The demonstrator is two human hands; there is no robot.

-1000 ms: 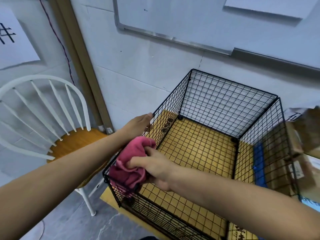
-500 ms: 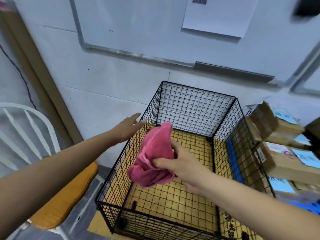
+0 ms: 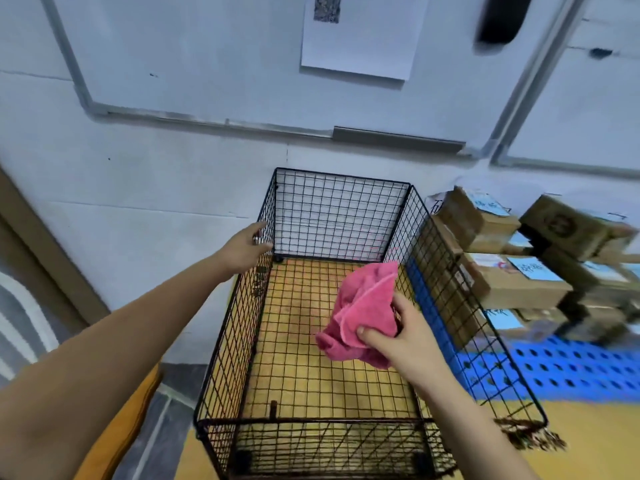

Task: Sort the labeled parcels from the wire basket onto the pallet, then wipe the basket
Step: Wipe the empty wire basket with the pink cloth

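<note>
Black wire-mesh basket runs lengthwise ahead; left hand open against left rim, right hand pinching crumpled pink cloth near right wall.

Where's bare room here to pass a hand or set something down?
Free: the floor of the wire basket between its left wall and the pink cloth, forward to the near wall; the blue pallet strip in front of the parcels. Crowded: the right wall, where the right hand grips the cloth, and that stack beyond it.
</note>
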